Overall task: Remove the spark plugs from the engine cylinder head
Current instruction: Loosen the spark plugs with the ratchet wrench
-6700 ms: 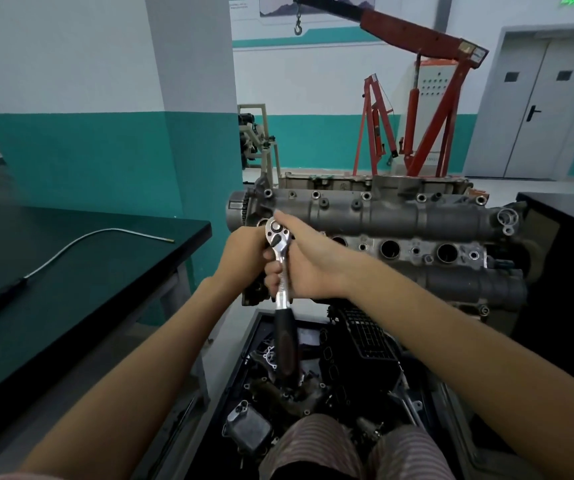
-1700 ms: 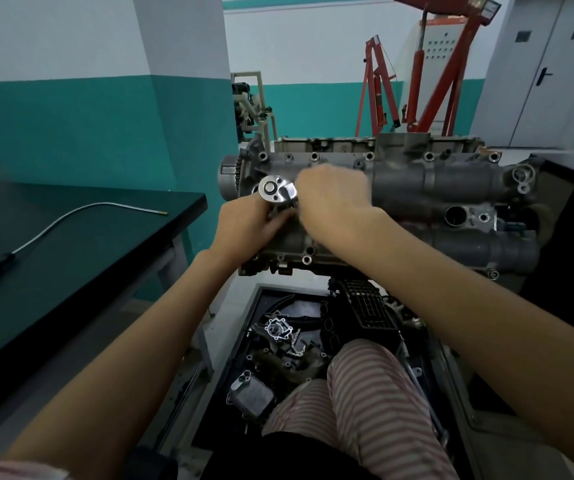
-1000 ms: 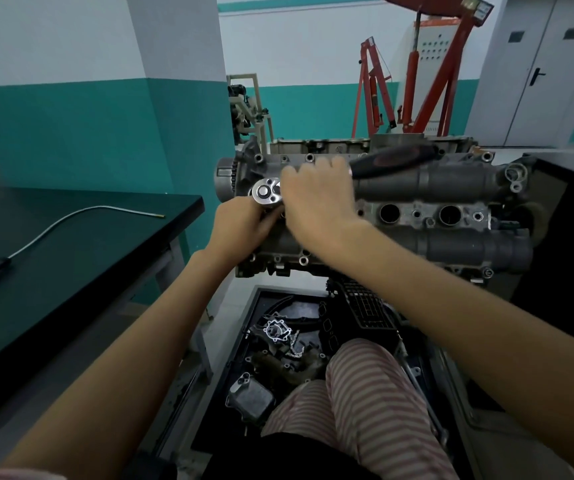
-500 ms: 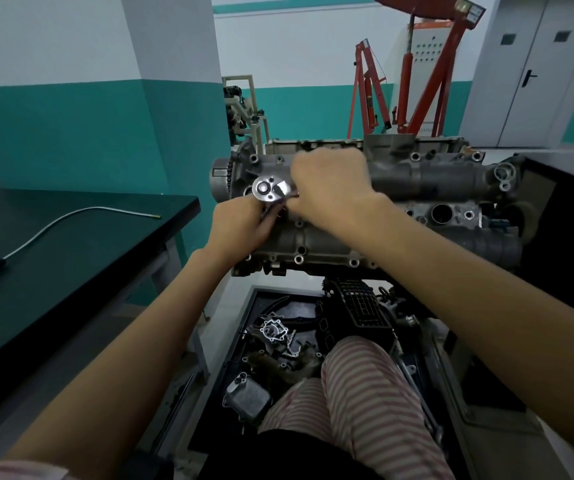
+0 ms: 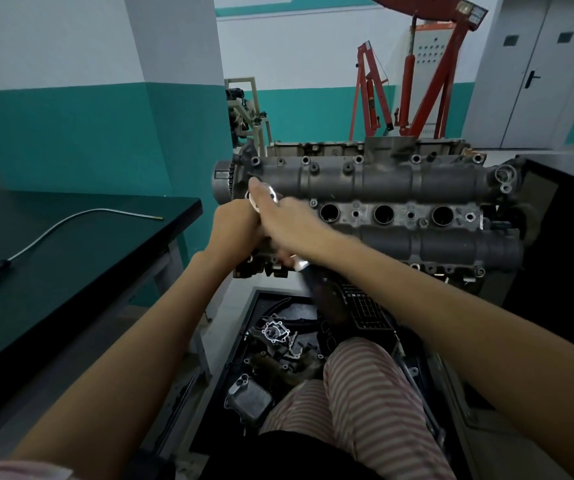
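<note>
Head view: three open plug wells (image 5: pixel 384 214), one ratchet (image 5: pixel 299 263)

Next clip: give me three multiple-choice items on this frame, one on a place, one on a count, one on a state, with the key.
1. Where on the cylinder head is the ratchet working?
A. its left end
B. its middle
C. its right end

2. How many open plug wells show right of the hands?
A. one
B. three
C. five

3. What is the right hand doing?
A. hanging idle
B. resting on the black bench
C. gripping the ratchet

Key: 1 A, the ratchet's shiny top sits by the head's left end. 2 B, three dark round holes lie in a row. 3 C, its fingers curl round the tool, whose dark grip sticks out below the wrist; the left hand is beside it.
</note>
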Demonstrator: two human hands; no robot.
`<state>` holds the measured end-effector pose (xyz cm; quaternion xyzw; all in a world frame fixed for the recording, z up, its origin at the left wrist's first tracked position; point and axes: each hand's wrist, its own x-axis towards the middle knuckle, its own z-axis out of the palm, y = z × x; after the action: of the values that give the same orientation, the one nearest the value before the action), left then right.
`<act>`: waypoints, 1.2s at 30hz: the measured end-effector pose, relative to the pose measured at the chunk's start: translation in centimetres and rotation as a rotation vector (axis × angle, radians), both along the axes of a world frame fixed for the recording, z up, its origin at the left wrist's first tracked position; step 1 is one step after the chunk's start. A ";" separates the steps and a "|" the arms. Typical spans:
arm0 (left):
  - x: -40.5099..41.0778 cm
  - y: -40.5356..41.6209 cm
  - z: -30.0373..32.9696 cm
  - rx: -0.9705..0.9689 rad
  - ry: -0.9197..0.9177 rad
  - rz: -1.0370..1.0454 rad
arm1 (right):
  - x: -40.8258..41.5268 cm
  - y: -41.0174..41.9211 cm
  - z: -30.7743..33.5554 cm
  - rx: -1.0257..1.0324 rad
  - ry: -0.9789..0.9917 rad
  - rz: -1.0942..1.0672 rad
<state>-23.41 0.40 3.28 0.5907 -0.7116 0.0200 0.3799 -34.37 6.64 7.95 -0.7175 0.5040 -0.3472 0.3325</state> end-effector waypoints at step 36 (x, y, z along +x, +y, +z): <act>-0.3 0.2 0.0 -0.119 -0.063 -0.012 | 1.5 -0.5 -0.6 0.032 -0.157 -0.023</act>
<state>-23.75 0.64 3.31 0.5618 -0.7242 0.0786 0.3921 -32.83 6.09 7.31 -0.6769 0.4900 -0.3982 0.3784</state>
